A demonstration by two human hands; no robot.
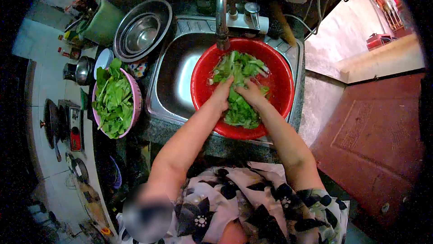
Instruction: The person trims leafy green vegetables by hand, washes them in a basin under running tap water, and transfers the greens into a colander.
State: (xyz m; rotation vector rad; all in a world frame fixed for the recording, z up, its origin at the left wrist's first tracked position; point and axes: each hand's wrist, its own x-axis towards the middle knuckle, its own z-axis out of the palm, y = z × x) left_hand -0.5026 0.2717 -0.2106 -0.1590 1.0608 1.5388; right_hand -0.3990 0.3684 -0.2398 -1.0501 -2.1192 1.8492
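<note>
Both hands (221, 94) (252, 94) curl closed around leafy greens (242, 112) in a red basin (283, 81).

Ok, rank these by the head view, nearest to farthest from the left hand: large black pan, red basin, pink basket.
1. Red basin: the left hand is inside it.
2. Pink basket: left of the sink.
3. Large black pan: farther left, beyond the basket.

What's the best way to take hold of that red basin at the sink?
Probably grip the red basin by its rim at the left and right edges, coming from the near side. Both edges are bare and the round rim offers opposite holds, while the faucet hangs over the far edge.
</note>
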